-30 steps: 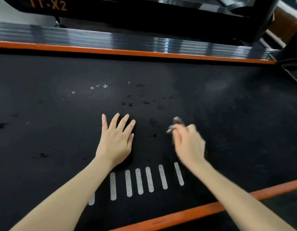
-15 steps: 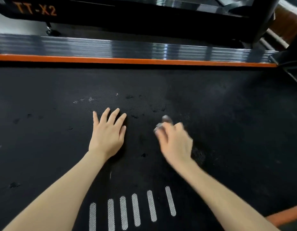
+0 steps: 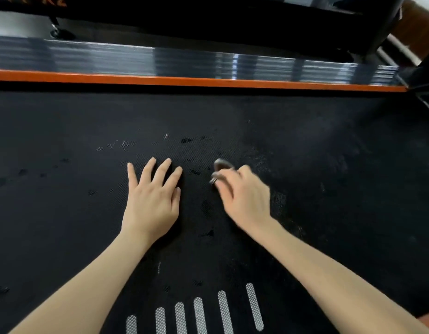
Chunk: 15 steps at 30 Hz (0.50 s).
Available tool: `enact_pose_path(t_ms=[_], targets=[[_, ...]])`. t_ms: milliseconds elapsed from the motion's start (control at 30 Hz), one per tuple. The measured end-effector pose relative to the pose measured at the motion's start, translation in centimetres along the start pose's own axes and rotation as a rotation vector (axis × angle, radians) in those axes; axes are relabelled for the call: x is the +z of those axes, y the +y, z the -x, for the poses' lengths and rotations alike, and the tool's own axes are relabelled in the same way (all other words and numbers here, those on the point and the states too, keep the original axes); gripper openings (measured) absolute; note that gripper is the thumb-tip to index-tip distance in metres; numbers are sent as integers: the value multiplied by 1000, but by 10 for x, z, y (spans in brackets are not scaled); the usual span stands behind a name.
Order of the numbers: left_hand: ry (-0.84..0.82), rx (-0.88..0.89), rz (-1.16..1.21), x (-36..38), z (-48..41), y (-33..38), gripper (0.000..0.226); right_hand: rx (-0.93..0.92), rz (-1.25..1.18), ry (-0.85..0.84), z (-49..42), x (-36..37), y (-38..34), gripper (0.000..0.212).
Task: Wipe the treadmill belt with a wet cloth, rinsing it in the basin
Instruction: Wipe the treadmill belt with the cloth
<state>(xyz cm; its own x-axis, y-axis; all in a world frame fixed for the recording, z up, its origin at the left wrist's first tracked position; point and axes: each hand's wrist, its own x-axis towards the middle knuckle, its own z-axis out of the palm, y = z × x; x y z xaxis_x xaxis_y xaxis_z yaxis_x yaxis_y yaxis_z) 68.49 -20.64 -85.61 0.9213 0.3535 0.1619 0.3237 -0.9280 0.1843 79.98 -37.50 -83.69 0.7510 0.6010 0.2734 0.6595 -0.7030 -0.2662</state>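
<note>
Black treadmill belt (image 3: 329,189) fills the view below its orange rail (image 3: 208,81): left hand (image 3: 152,201) flat and spread, seemingly bracing, right hand (image 3: 244,196) beside it pinching a small grey cloth (image 3: 219,168) for wiping.

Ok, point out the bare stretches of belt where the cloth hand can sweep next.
Free: the belt right of the right hand, up to the far orange rail; also the wide stretch left of the left hand. Crowded: the narrow gap between the hands, where the grey cloth sits, and the near strip by the white stripes between the forearms.
</note>
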Motion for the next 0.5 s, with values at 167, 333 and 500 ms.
enact_pose_path(t_ms=[167, 333, 500], targets=[[-7, -6, -8, -1, 1, 0, 51, 42, 131, 22, -47, -4, 43, 34], [-32, -14, -6, 0, 0, 1, 52, 427, 149, -1, -91, 4, 35, 39], [-43, -13, -17, -2, 0, 0, 52, -74, -42, 33, -35, 17, -9, 37]])
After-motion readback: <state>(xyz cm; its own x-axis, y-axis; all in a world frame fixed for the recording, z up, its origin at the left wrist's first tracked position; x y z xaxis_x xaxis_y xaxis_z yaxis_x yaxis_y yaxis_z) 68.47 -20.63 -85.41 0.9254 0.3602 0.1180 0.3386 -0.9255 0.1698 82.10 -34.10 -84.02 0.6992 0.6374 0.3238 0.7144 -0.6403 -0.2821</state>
